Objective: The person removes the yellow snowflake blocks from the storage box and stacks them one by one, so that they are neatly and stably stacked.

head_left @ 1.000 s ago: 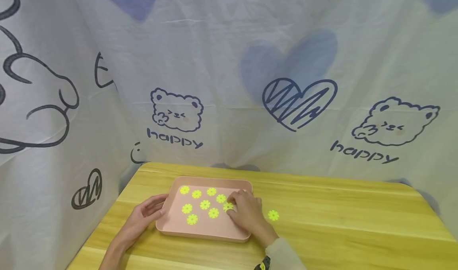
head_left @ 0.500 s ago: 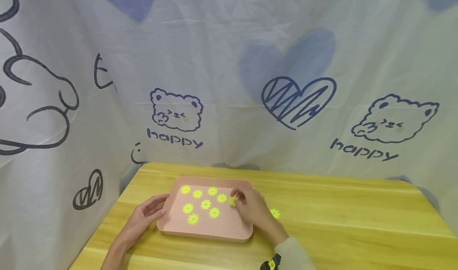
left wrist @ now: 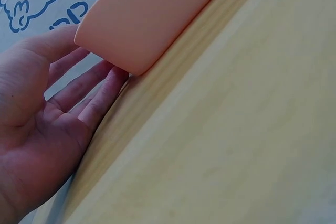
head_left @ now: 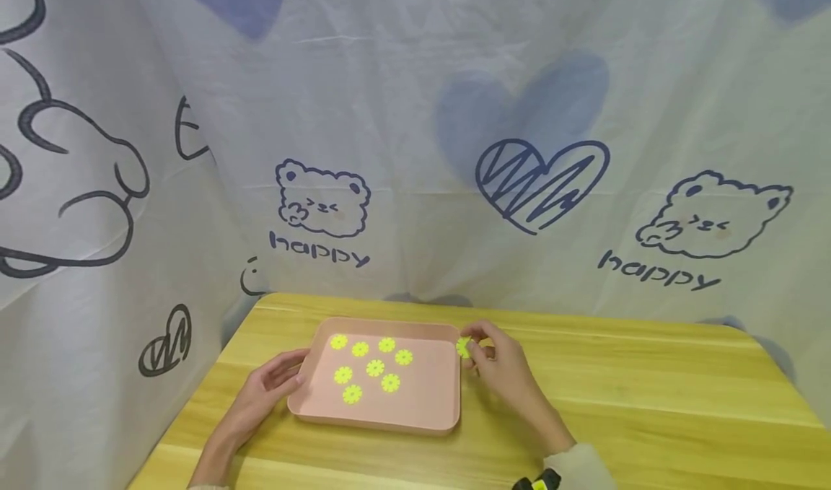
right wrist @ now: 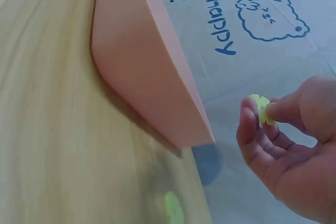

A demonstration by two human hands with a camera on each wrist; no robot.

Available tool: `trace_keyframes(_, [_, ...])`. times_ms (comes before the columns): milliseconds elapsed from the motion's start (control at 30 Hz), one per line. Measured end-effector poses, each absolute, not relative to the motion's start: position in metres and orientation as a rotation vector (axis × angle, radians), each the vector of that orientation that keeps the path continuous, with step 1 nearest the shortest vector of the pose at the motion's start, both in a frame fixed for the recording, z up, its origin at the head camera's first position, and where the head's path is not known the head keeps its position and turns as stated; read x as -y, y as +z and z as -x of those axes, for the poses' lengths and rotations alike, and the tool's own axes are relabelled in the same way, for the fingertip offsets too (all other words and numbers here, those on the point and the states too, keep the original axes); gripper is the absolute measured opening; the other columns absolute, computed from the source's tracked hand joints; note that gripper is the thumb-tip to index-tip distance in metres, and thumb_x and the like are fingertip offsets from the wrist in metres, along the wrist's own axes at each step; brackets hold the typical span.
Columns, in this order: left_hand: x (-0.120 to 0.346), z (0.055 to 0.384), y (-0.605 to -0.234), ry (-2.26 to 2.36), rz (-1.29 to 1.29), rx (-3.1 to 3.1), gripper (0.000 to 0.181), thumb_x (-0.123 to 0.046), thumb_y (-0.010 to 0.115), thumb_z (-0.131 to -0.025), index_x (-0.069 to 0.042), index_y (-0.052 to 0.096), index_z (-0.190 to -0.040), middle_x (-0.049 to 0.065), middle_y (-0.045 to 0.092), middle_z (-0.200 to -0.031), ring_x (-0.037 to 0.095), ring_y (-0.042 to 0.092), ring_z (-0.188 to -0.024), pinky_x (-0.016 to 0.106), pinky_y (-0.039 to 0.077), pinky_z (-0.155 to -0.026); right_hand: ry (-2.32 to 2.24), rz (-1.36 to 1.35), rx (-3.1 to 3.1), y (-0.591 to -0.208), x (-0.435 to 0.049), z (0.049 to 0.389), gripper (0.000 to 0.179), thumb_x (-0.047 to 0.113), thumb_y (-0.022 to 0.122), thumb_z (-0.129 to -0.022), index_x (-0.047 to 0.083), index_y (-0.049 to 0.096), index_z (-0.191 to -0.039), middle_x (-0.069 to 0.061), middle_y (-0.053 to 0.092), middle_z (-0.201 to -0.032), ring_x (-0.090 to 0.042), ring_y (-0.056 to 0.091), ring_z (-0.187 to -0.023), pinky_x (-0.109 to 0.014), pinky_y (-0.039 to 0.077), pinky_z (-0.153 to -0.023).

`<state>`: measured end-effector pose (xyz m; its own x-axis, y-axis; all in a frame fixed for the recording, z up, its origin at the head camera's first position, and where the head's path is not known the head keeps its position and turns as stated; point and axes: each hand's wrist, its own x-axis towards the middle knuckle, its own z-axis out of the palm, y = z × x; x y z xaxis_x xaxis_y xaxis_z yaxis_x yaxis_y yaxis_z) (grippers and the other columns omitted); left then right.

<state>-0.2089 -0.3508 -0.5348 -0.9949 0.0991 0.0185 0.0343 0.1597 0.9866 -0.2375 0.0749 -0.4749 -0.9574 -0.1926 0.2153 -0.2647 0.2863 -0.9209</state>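
A pink tray (head_left: pixel 425 403) lies on the wooden table, holding several yellow-green notched plastic snowflake discs (head_left: pixel 375 368). At the tray's left side my left hand (head_left: pixel 262 390) grips the wall, its thumb over the rim and its fingers against the outside; the left wrist view shows the fingers (left wrist: pixel 107 85) touching the outer wall. My right hand (head_left: pixel 503 364) is just off the tray's right edge. Between thumb and fingers it pinches one snowflake disc (right wrist: pixel 260 107), raised off the table. Another loose disc (right wrist: pixel 174 208) lies on the table in the right wrist view; my right hand hides it in the head view.
The wooden table (head_left: pixel 649 403) extends right of the tray. A white curtain (head_left: pixel 415 259) printed with bears and hearts hangs behind it and along the left side. A dark wristband (head_left: pixel 537 481) sits on the right wrist.
My right hand has taken a disc from the tray's right part and carried it right, past the rim. The left hand has stayed at the tray's left side.
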Motion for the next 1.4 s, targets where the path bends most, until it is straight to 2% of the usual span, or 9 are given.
trace_keyframes(133, [0.35, 0.211, -0.533, 1.992, -0.154, -2.361, 0.053, -0.016, 0.067, -0.101, -0.002, 0.049, -0.149, 0.019, 0.048, -0.154, 0.005, 0.058, -0.125, 0.022, 0.05, -0.101, 1.892, -0.389, 2.456, -0.477, -0.089, 0.233, 0.024, -0.004, 0.057, -0.102, 0.005, 0.064, -0.123, -0.016, 0.061, -0.106, -0.039, 0.071, -0.084, -0.045, 0.062, -0.066])
trace_keyframes(267, [0.348, 0.214, -0.531, 1.984, -0.167, -2.365, 0.054, -0.017, 0.068, -0.101, -0.003, 0.049, -0.149, 0.017, 0.048, -0.154, 0.01, 0.057, -0.129, 0.022, 0.05, -0.102, 1.9, -0.354, 2.444, -0.479, -0.102, 0.231, 0.028, -0.005, 0.058, -0.101, 0.006, 0.063, -0.126, -0.018, 0.065, -0.103, -0.042, 0.071, -0.088, -0.046, 0.062, -0.068])
trace_keyframes(400, [0.346, 0.215, -0.53, 1.977, -0.153, -2.358, 0.054, -0.017, 0.069, -0.101, -0.004, 0.05, -0.149, 0.016, 0.049, -0.154, 0.015, 0.057, -0.131, 0.022, 0.05, -0.103, 1.87, -0.327, 2.436, -0.48, -0.11, 0.229, 0.028, -0.005, 0.061, -0.099, 0.005, 0.063, -0.125, -0.017, 0.068, -0.101, -0.041, 0.071, -0.086, -0.04, 0.062, -0.065])
trace_keyframes(533, [0.347, 0.216, -0.53, 1.963, -0.153, -2.368, 0.055, -0.018, 0.069, -0.1, -0.003, 0.049, -0.149, 0.018, 0.048, -0.154, 0.013, 0.057, -0.13, 0.022, 0.049, -0.103, 1.896, -0.322, 2.394, -0.48, -0.114, 0.225, 0.027, -0.006, 0.061, -0.099, 0.004, 0.065, -0.124, -0.02, 0.065, -0.103, -0.038, 0.073, -0.085, -0.038, 0.063, -0.064])
trace_keyframes(667, [0.349, 0.216, -0.531, 1.964, -0.156, -2.37, 0.055, -0.018, 0.069, -0.1, -0.002, 0.049, -0.149, 0.019, 0.048, -0.154, 0.012, 0.057, -0.129, 0.023, 0.05, -0.102, 1.954, -0.331, 2.345, -0.481, -0.118, 0.221, 0.027, -0.007, 0.059, -0.1, 0.001, 0.064, -0.125, -0.023, 0.061, -0.106, -0.033, 0.074, -0.084, -0.038, 0.064, -0.068])
trace_keyframes(967, [0.351, 0.212, -0.533, 1.961, -0.12, -2.369, 0.055, -0.018, 0.07, -0.1, -0.004, 0.05, -0.149, 0.016, 0.049, -0.154, 0.008, 0.058, -0.126, 0.021, 0.05, -0.102, 2.034, -0.31, 2.313, -0.489, -0.128, 0.211, 0.035, -0.012, 0.055, -0.097, -0.001, 0.063, -0.13, -0.027, 0.058, -0.115, -0.038, 0.073, -0.092, -0.04, 0.063, -0.078])
trace_keyframes(1100, [0.351, 0.214, -0.533, 1.964, -0.122, -2.356, 0.054, -0.018, 0.069, -0.1, -0.005, 0.05, -0.149, 0.015, 0.049, -0.154, 0.014, 0.057, -0.131, 0.022, 0.049, -0.102, 2.016, -0.26, 2.351, -0.493, -0.135, 0.211, 0.042, -0.014, 0.06, -0.092, -0.001, 0.063, -0.132, -0.026, 0.058, -0.125, -0.035, 0.073, -0.097, -0.039, 0.063, -0.079])
trace_keyframes(1200, [0.351, 0.215, -0.533, 1.969, -0.142, -2.344, 0.054, -0.017, 0.068, -0.101, -0.006, 0.049, -0.15, 0.015, 0.048, -0.154, 0.018, 0.055, -0.133, 0.022, 0.049, -0.103, 1.922, -0.247, 2.4, -0.496, -0.139, 0.213, 0.043, -0.013, 0.066, -0.09, -0.001, 0.064, -0.131, -0.024, 0.062, -0.128, -0.031, 0.072, -0.098, -0.034, 0.063, -0.078])
trace_keyframes(1400, [0.352, 0.211, -0.534, 1.988, -0.141, -2.348, 0.054, -0.017, 0.069, -0.101, -0.003, 0.049, -0.149, 0.017, 0.048, -0.154, 0.009, 0.058, -0.127, 0.022, 0.05, -0.102, 1.702, -0.276, 2.477, -0.502, -0.141, 0.217, 0.041, -0.009, 0.075, -0.087, -0.001, 0.068, -0.126, -0.017, 0.07, -0.119, -0.024, 0.068, -0.098, -0.023, 0.059, -0.081])
